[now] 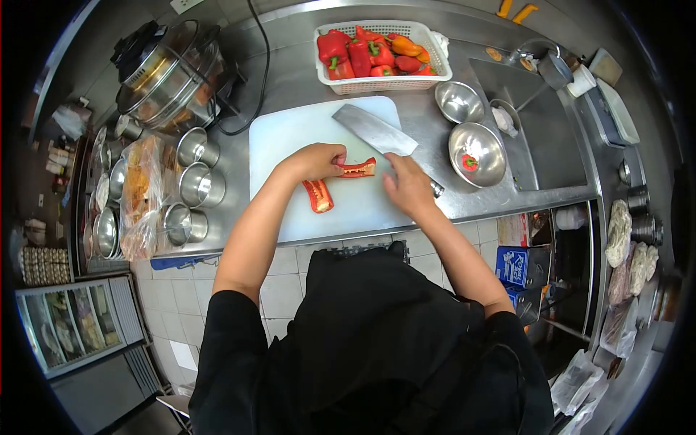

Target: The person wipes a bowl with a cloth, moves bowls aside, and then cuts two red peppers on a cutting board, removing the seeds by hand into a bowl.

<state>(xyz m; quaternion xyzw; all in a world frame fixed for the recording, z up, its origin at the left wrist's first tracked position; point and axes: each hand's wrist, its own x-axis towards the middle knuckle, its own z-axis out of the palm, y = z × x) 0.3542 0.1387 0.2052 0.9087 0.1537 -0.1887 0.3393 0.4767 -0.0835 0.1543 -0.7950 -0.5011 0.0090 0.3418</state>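
My left hand pinches the end of a cut piece of red bell pepper, its pale inner rib and seeds facing up. A second cut piece of red pepper lies on the white cutting board, just below that hand. My right hand is closed around the handle of a cleaver. Its wide blade points up and left over the board, beyond the held pepper piece and apart from it. The handle's end sticks out to the right of my palm.
A white basket of whole peppers stands behind the board. Right of it are two steel bowls; the nearer bowl contains a red pepper top. A sink lies farther right. Steel pots and a plastic bag stand left.
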